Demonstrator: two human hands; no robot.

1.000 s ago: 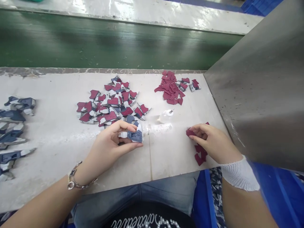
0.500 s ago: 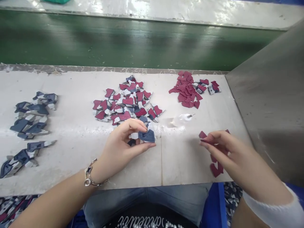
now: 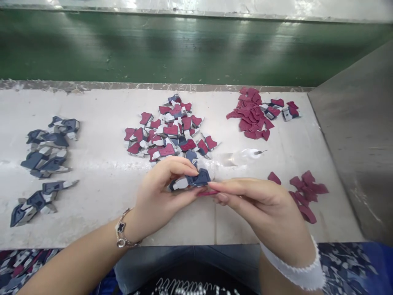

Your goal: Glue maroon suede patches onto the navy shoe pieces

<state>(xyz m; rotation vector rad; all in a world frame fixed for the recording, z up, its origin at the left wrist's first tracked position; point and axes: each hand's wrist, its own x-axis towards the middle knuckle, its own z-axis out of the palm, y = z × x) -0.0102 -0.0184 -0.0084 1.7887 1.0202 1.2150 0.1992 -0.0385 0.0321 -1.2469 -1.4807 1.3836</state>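
My left hand [image 3: 162,192] pinches a small navy and white shaped piece [image 3: 193,180] above the white table [image 3: 101,164]. My right hand [image 3: 254,200] holds a thin dark red piece [image 3: 208,193] by its edge, and the red piece's tip sits just under the navy piece, touching or nearly touching it. A bracelet is on my left wrist and a white cuff on my right. Just beyond my hands lies a pile of joined red, white and navy pieces [image 3: 172,133].
Loose red pieces [image 3: 305,192] lie to the right of my hands, and another red heap [image 3: 251,114] is at the back right. Navy and white pieces [image 3: 46,151] are spread at the left. A small clear glue bottle [image 3: 245,155] lies on its side. A grey metal panel [image 3: 356,139] rises at the right, a green conveyor belt [image 3: 184,49] runs behind.
My right hand lifted a red piece from the loose pieces at the right and carried it left to the navy piece in my left hand. The camera view shifted rightward.
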